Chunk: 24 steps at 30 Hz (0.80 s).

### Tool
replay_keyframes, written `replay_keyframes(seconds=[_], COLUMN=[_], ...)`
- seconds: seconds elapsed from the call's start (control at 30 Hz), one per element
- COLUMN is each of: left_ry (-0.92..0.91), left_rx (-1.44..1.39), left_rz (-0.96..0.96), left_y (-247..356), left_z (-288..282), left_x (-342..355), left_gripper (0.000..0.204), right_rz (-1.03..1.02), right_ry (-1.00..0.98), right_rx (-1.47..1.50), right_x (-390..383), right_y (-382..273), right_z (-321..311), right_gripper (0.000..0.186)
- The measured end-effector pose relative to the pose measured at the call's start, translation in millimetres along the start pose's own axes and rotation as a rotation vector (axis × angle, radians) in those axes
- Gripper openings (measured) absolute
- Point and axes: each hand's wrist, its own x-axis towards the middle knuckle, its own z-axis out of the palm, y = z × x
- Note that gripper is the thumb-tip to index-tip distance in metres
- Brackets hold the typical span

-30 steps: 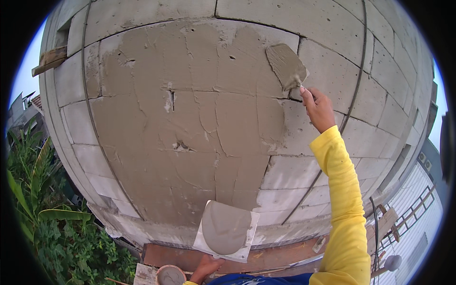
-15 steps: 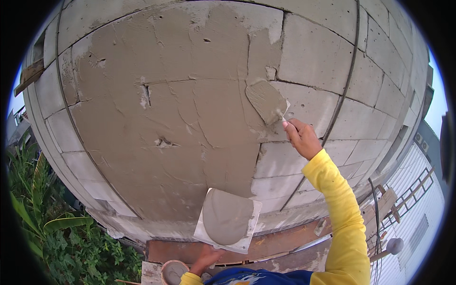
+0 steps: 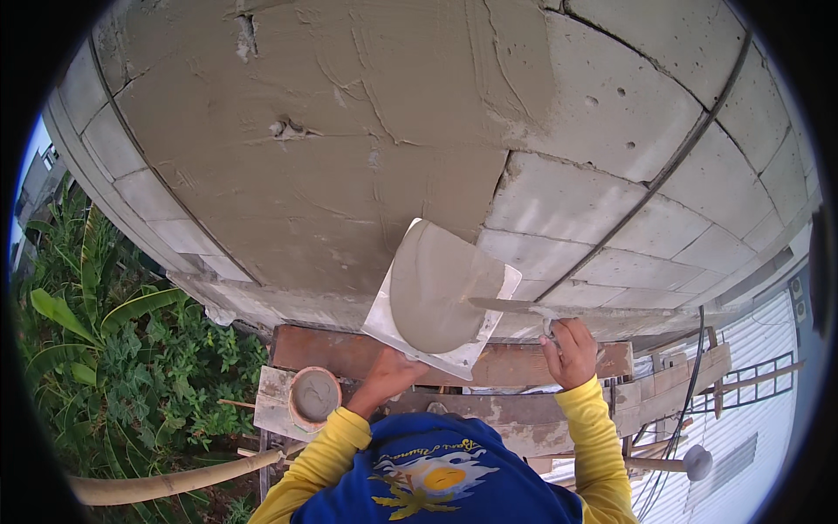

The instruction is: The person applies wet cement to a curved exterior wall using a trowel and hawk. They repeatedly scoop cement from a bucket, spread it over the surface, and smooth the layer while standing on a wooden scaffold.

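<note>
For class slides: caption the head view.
Left hand holding hawk of mortar, right hand holding trowel, before partly plastered blockwork.

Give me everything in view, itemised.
wall: 1, grey, ahead
lines: 2, dark, on wall
plaster: 1 patch, brown, on wall
board: 1, white, lower centre
mortar: 1 heap, grey, on board
trowel: 1, grey, over board
pot: 1, orange, lower left
planks: several, brown, below wall
pole: 1, tan, lower left
plants: several, green, left
cables: several, black, right
knob: 1, grey, right
sheeting: 1, white, right
shirt: 1, blue and yellow, bottom
left hand: 1, bare, holding board
right hand: 1, bare, holding trowel
</note>
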Motion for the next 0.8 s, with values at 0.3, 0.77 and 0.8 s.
replay_keyframes(seconds=[0.3,0.77,0.8], left_ry=[-0.026,-0.091,-0.092], left_rx=[0.123,-0.069,-0.077], left_rz=[0.252,-0.098,-0.123], left_y=[45,-21,-17], left_z=[34,37,36], left_x=[16,9,6], left_gripper=[0.056,0.048,0.045], right_rz=[-0.165,-0.030,-0.015], right_ry=[0.079,0.392,0.384], right_rx=[-0.213,-0.234,-0.222], right_x=[-7,237,254], right_y=[29,43,38], right_z=[12,-110,-127], right_gripper=[0.040,0.026,0.028])
